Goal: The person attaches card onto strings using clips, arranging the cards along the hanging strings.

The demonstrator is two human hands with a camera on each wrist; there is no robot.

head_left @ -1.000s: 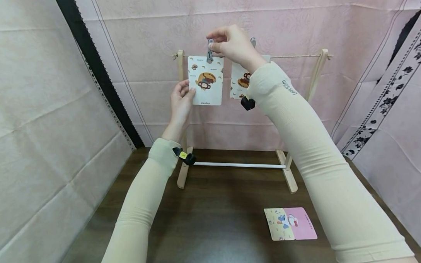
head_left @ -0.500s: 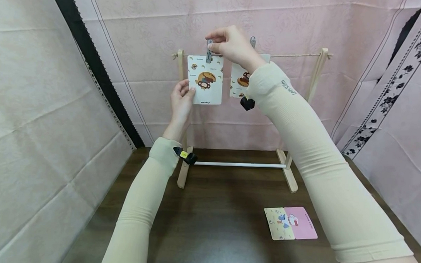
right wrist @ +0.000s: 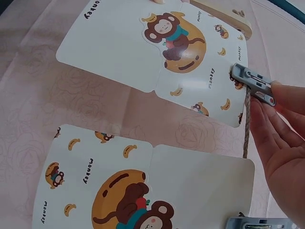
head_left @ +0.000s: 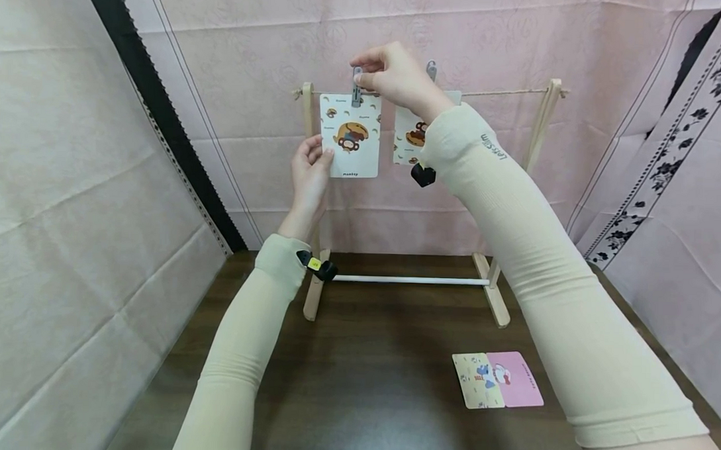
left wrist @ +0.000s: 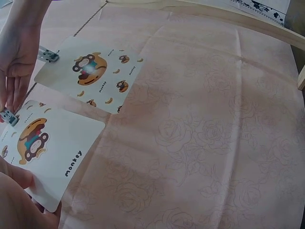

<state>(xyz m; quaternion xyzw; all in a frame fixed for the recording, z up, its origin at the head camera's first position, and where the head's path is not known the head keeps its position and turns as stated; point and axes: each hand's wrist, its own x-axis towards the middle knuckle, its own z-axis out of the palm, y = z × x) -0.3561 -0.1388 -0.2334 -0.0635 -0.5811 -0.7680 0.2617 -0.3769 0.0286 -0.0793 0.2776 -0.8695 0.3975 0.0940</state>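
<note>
My right hand (head_left: 404, 81) pinches a grey clothespin (right wrist: 253, 84) between thumb and fingers. The clothespin sits over the top edge of a monkey card (head_left: 358, 160) at the rope (right wrist: 246, 129). With thumb and fingertips, my left hand (head_left: 310, 180) holds that card's left edge, low down. The card hangs upright, its word "monkey" at the bottom. To its right, a second monkey card (left wrist: 90, 71) hangs from the rope by another grey clothespin (left wrist: 48, 54); in the head view my right wrist covers part of it.
The rope runs between two wooden posts (head_left: 543, 125) of a stand with a white crossbar (head_left: 406, 279). A yellow and pink card (head_left: 522, 383) lies on the dark wooden table (head_left: 361, 384) at the front right. Pink cloth (head_left: 253, 49) hangs behind the stand.
Both hands keep their hold on the clothespin and the card. Only the head view has shifted slightly.
</note>
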